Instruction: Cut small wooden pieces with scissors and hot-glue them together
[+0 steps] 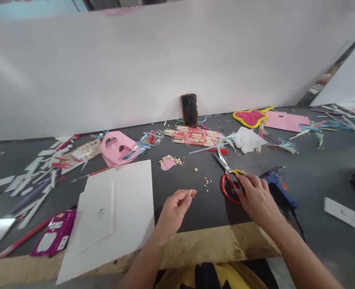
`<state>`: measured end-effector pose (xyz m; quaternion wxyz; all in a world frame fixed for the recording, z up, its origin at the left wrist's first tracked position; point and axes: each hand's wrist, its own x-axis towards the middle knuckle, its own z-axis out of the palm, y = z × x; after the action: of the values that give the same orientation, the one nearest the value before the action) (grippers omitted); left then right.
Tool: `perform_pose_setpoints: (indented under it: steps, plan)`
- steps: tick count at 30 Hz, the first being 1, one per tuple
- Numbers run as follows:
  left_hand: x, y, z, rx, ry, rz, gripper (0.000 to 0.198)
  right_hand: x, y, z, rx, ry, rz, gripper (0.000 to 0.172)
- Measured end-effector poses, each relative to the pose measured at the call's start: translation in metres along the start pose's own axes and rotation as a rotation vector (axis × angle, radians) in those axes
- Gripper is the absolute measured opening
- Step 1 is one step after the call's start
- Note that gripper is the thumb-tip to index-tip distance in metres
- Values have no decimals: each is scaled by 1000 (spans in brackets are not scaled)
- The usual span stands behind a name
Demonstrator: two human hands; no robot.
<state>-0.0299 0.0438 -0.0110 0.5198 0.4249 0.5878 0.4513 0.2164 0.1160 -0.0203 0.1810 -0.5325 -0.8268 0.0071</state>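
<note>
My left hand (175, 209) is closed in a pinch on a tiny pale bead (190, 192), held just above the dark table (313, 180). My right hand (256, 196) lies over the red and yellow handles of a pair of scissors (229, 176), fingers curled on them; the blades point away to the upper left. A blue glue gun (276, 182) lies just right of that hand. Loose beads (207, 182) are scattered between the two hands, with more heaped on a small pink cut-out (168, 163).
A white sheet (129, 200) lies left of my hands, a purple card pack (55, 235) at its left. A phone (190, 109) leans on the white backboard. Packed sticks (195, 136), pink foam shapes (119, 148), crumpled plastic (248, 138) and paper offcuts (35, 176) litter the table.
</note>
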Motion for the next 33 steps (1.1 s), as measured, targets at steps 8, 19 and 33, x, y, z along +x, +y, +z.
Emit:
perform_pose_setpoints:
  steps: [8,19,33]
  plan:
    - [0,0,14,-116,-11,-79,31,11,1,2,-18,-122,97,31]
    - [1,-5,5,-19,-6,-28,27,0,-7,-37,1131,133,407,45]
    - [3,7,15,-126,33,1,27,-23,-43,-32,353,-259,-55,60]
